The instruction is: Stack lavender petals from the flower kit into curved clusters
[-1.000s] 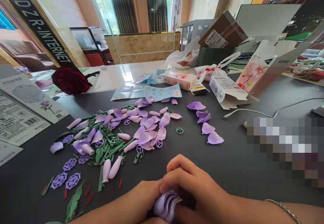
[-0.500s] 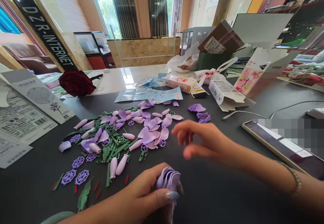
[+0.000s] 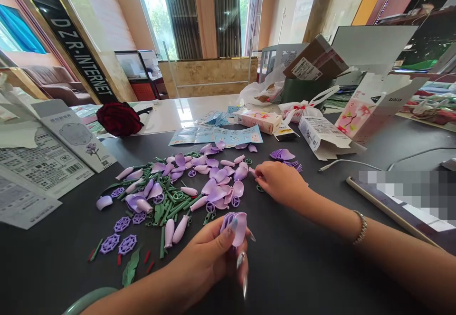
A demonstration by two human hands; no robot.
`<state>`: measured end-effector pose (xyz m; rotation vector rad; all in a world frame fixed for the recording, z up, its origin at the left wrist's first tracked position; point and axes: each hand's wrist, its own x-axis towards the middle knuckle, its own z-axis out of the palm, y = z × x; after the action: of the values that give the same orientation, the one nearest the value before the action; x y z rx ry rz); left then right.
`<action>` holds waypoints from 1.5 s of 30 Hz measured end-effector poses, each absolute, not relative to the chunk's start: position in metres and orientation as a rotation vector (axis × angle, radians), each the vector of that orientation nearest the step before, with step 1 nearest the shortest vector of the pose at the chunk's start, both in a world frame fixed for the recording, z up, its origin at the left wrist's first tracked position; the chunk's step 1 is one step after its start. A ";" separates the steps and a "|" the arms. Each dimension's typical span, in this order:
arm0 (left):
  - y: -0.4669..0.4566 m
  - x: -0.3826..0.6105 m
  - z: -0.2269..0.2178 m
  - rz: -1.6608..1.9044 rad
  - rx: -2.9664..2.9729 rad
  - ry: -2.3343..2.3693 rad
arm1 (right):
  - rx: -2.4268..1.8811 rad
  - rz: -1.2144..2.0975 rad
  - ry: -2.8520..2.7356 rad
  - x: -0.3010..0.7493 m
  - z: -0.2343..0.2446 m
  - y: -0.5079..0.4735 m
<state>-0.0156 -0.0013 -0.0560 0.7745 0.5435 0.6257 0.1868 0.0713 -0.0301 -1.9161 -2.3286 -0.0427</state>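
My left hand (image 3: 210,258) is closed on a stack of lilac plastic petals (image 3: 237,225) just above the dark table (image 3: 320,267). My right hand (image 3: 281,182) reaches forward, its fingers pinched on a pink petal (image 3: 252,170) at the right edge of a spread pile of lilac petals, green stems and small wheels (image 3: 185,186). A small fan of purple petals (image 3: 283,154) lies just beyond that hand. Purple web-shaped pieces (image 3: 119,239) and short red pegs lie at the pile's near left.
Printed leaflets (image 3: 46,158) lie at the left, a dark red rose (image 3: 119,119) behind them. Blue instruction sheets (image 3: 217,134), small cartons (image 3: 320,134) and a pink flower box (image 3: 370,108) stand at the back. A phone (image 3: 392,205) and a white cable (image 3: 356,163) are on the right.
My right hand left the petal stack and reached forward to the pile's right edge. My left hand kept the stack and lifted it a little. The view tilted down slightly.
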 end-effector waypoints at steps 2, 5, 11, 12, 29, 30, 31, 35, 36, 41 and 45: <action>0.000 -0.015 -0.054 0.682 0.729 0.567 | -1.871 -0.022 -2.308 0.182 -0.018 0.054; 0.001 -0.013 -0.052 0.778 0.719 0.578 | -1.698 0.260 -2.271 0.171 0.000 0.025; 0.002 -0.011 -0.052 0.822 0.805 0.651 | -1.511 0.561 -2.217 0.152 -0.002 -0.004; 0.001 -0.011 -0.052 0.821 0.817 0.650 | -1.472 0.577 -2.226 0.150 -0.006 -0.004; 0.002 -0.013 -0.055 0.780 0.969 0.612 | -1.196 1.090 -2.169 0.151 -0.007 0.004; 0.003 -0.014 -0.056 0.782 0.977 0.618 | -1.190 1.153 -2.172 0.153 -0.005 0.005; 0.003 -0.014 -0.057 0.787 0.983 0.624 | -1.179 1.206 -2.182 0.156 -0.002 0.007; 0.005 -0.014 -0.062 0.816 0.972 0.635 | -1.195 1.029 -2.304 0.177 0.012 0.033; 0.005 -0.014 -0.061 0.812 0.966 0.639 | -1.250 0.841 -2.362 0.183 0.014 0.045; 0.001 -0.014 -0.055 0.785 0.955 0.654 | -1.714 0.107 -2.461 0.204 0.008 0.121; -0.001 -0.015 -0.055 0.766 0.959 0.602 | -1.813 0.014 -2.515 0.208 -0.002 0.165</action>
<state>-0.0150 -0.0006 -0.0547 0.9588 0.6024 0.7662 0.2083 0.1645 -0.0023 -1.8128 -2.5154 0.0142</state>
